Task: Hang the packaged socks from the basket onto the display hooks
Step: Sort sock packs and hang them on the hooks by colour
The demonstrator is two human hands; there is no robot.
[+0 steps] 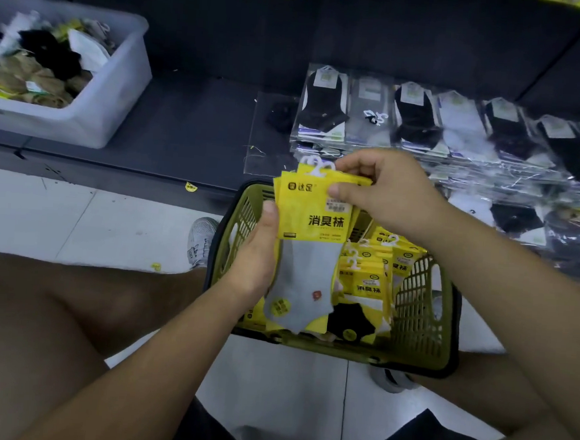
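Head view: the left hand (257,252) grips a stack of socks (310,231) at its left edge, thumb across the front, steadying it above the basket (419,318). The right hand (383,188) pinches the card tops, apparently squaring the white hangers (316,165) just beyond its fingertips for hooking.

both hands (257,252) holding sock packs (316,218), over basket (422,325)
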